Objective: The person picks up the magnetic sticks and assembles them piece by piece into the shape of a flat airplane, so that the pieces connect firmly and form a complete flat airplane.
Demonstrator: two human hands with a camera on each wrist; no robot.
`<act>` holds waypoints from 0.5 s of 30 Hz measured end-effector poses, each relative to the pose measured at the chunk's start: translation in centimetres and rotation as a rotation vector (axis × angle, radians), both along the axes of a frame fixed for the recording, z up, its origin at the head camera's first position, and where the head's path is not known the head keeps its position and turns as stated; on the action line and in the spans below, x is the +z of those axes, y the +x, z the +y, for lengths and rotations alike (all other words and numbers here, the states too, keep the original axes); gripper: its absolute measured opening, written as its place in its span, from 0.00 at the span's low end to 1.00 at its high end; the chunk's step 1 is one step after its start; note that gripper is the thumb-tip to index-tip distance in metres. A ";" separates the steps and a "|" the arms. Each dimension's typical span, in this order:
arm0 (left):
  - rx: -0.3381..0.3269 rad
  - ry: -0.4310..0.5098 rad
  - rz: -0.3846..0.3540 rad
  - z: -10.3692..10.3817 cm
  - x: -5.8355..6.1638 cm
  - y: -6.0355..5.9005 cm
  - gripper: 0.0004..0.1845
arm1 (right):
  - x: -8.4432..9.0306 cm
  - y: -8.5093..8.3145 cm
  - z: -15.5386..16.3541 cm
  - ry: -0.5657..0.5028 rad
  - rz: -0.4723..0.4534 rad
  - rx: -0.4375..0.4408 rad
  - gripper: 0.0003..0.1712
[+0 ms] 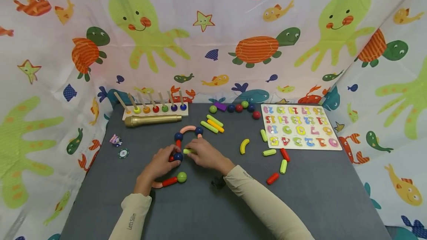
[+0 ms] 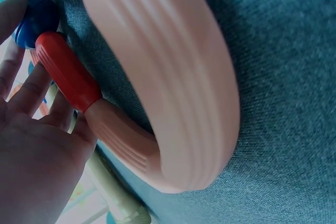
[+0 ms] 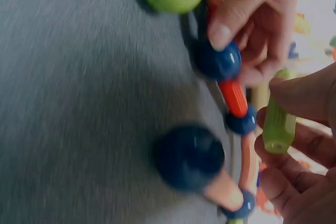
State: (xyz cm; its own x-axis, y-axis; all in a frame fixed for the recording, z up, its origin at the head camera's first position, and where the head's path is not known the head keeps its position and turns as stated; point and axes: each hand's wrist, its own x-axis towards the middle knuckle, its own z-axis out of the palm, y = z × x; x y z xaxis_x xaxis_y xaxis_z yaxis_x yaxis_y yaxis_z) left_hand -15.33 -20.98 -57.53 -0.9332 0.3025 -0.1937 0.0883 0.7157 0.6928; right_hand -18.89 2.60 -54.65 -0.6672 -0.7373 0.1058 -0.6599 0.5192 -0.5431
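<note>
Two hands meet at the middle of the grey felt tabletop (image 1: pixel 317 203), over a chain of toy rods and balls. At far left a small pink figurine (image 1: pixel 115 140) and a green token (image 1: pixel 123 153) lie by the edge, with a gold cylindrical tube (image 1: pixel 152 120) and a wooden peg board of coloured beads (image 1: pixel 155 109) behind them.

Next comes the left hand (image 1: pixel 159 165), fingertips pinching the dark blue ball (image 1: pixel 178 156) at the end of a short red rod (image 1: pixel 178 144). That rod runs up to a pink curved arch piece (image 1: pixel 188 129) capped by two more blue balls. Below the hand a second red rod (image 1: pixel 169 182) joins a green ball (image 1: pixel 181 177).

Just beside it the right hand (image 1: pixel 206 153) grips a short lime-green rod (image 3: pixel 278 124) between thumb and fingers, its end close to the blue ball.

To do this well, I'd say the left hand should pin that ball firmly so the chain cannot roll, while the right brings the rod in squarely, end-on.

Further right lie loose rods (image 1: pixel 212 123) and balls (image 1: pixel 238 107), then a wooden number puzzle board (image 1: pixel 300 126).
</note>
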 end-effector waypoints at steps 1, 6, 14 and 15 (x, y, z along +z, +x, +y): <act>0.002 -0.002 0.002 0.0 0.0 0.0 0.18 | -0.2 0.0 -0.4 0.020 0.029 0.006 0.12; 0.000 -0.005 0.011 0.2 -0.2 -0.2 0.18 | -1.1 0.5 -1.9 0.174 0.165 -0.040 0.11; 0.021 -0.008 0.013 0.1 -0.3 0.1 0.18 | -1.4 1.1 -2.6 0.297 0.187 -0.088 0.10; 0.024 -0.006 0.010 0.1 -0.3 0.2 0.18 | -1.5 1.1 -2.6 0.300 0.184 -0.087 0.10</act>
